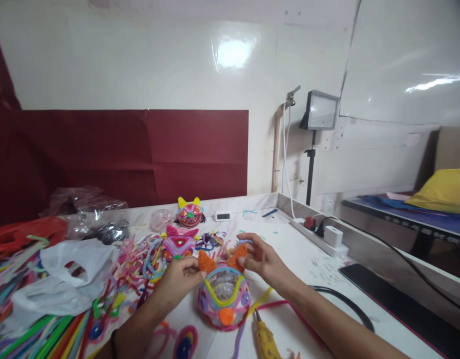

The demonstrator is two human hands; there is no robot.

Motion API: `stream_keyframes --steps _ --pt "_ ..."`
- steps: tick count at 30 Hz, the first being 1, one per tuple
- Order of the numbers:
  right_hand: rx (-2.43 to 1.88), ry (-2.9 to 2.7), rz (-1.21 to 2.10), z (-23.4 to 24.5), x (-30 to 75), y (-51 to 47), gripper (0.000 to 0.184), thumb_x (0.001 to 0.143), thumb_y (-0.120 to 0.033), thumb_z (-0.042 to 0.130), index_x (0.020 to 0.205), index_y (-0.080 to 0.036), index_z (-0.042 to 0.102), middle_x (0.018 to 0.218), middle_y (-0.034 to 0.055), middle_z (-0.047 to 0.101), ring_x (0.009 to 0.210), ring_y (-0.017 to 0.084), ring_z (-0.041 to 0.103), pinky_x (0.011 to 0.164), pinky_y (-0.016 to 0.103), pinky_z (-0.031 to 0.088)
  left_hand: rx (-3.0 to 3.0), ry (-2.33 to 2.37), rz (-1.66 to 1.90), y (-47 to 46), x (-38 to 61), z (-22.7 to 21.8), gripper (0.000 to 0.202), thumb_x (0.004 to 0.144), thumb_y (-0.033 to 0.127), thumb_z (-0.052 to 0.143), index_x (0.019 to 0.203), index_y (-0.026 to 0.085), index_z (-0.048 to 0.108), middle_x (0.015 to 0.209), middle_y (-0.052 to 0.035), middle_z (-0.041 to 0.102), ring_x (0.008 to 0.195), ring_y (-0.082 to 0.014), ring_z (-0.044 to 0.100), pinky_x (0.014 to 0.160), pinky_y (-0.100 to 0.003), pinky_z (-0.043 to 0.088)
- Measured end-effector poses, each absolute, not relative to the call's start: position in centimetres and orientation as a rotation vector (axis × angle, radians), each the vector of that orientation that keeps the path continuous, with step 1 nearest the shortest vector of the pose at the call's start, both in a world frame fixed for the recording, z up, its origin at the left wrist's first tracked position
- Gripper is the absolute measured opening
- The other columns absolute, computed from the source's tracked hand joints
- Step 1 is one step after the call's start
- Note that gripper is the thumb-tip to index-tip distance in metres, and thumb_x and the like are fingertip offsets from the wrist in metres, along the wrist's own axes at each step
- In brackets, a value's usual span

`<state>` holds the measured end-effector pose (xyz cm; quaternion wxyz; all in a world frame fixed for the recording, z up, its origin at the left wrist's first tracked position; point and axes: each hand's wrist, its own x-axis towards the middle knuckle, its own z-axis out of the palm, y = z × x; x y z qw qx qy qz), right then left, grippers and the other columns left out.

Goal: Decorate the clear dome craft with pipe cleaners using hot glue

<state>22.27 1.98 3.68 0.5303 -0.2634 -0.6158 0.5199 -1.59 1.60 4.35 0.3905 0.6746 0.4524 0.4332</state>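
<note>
In front of me on the table stands a mask-like animal head point(223, 300) made of coloured pipe cleaners over a clear shell, with an orange nose. My left hand point(183, 280) pinches its left orange ear point(206, 262) between thumb and fingers. On the other side my right hand point(260, 259) has its thumb and fingers at the right orange ear point(236, 258), holding it. A yellow glue gun point(266, 340) lies just right of the head. Behind it sit a similar head with pink ears point(178, 243) and another with yellow ears point(190, 213).
Loose pipe cleaners point(46, 334) and white plastic bags point(71, 264) cover the left side. A small digital clock point(223, 216) stands at the back. To the right are a power strip point(320, 237), a black mat point(394, 299) and a black cable point(349, 304).
</note>
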Motion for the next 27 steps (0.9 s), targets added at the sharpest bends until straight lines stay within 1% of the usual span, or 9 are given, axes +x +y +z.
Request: stream_keyframes --steps 3,7,11,13,16,19,23,27 --pt "-0.631 -1.482 1.250 3.56 21.97 2.04 0.050 0.070 -0.041 0.080 0.107 -0.024 0.052 0.085 -0.0006 0.065 0.076 0.017 0.062 0.070 0.032 0.046 1.723 1.144 1.104 1.63 -1.53 4.29 0.014 0.061 0.029 0.073 0.056 0.018 0.066 0.060 -0.0019 0.066 0.065 -0.0205 0.063 0.063 -0.028 0.049" --pt "-0.665 -1.501 1.231 3.56 21.85 2.19 0.042 0.068 -0.038 0.082 0.099 -0.021 0.059 0.080 -0.0013 0.064 0.070 0.014 0.059 0.065 0.028 0.045 1.730 1.137 1.093 1.54 -1.41 4.27 0.013 0.063 0.029 0.071 0.059 0.017 0.066 0.064 -0.0028 0.068 0.068 -0.0210 0.064 0.065 -0.028 0.049" --pt "-0.702 -1.520 1.213 3.57 21.93 2.36 0.040 0.067 -0.037 0.083 0.095 -0.018 0.062 0.078 -0.0005 0.064 0.067 0.013 0.056 0.063 0.027 0.043 1.735 1.131 1.084 1.43 -1.38 4.18 0.012 0.064 0.027 0.067 0.064 0.016 0.067 0.067 -0.0028 0.067 0.066 -0.0192 0.062 0.063 -0.027 0.047" --pt "-0.717 -1.528 1.212 3.54 21.93 2.40 0.041 0.067 -0.038 0.083 0.095 -0.017 0.062 0.075 -0.0010 0.063 0.064 0.012 0.054 0.060 0.026 0.042 1.741 1.132 1.080 1.43 -1.41 4.11 0.012 0.064 0.027 0.066 0.064 0.015 0.067 0.066 -0.0023 0.066 0.065 -0.0183 0.061 0.061 -0.027 0.046" --pt "-0.731 -1.536 1.211 3.49 21.88 2.37 0.041 0.067 -0.039 0.083 0.094 -0.017 0.062 0.072 -0.0021 0.061 0.062 0.011 0.052 0.058 0.025 0.040 1.756 1.131 1.075 1.52 -1.45 4.05 0.013 0.064 0.027 0.067 0.063 0.015 0.065 0.066 -0.0022 0.065 0.067 -0.0192 0.061 0.063 -0.027 0.046" --pt "-0.734 -1.544 1.205 3.48 21.80 2.25 0.040 0.067 -0.038 0.082 0.094 -0.017 0.061 0.071 -0.0031 0.059 0.061 0.011 0.051 0.057 0.025 0.039 1.775 1.134 1.068 1.62 -1.47 4.07 0.013 0.064 0.028 0.067 0.063 0.015 0.065 0.066 -0.0020 0.064 0.069 -0.0197 0.062 0.065 -0.028 0.047" --pt "-0.736 -1.558 1.192 3.53 21.76 2.14 0.038 0.068 -0.037 0.080 0.095 -0.018 0.061 0.071 -0.0044 0.055 0.061 0.011 0.049 0.056 0.024 0.037 1.795 1.148 1.058 1.67 -1.48 4.06 0.014 0.066 0.029 0.066 0.066 0.015 0.066 0.065 -0.0013 0.063 0.065 -0.0176 0.059 0.062 -0.027 0.045" --pt "-0.738 -1.576 1.190 3.51 21.80 2.15 0.038 0.070 -0.035 0.078 0.097 -0.017 0.060 0.069 -0.0050 0.053 0.061 0.011 0.048 0.056 0.025 0.036 1.807 1.156 1.062 1.65 -1.49 3.97 0.014 0.066 0.030 0.066 0.064 0.016 0.065 0.064 -0.0013 0.063 0.065 -0.0179 0.059 0.062 -0.027 0.046"
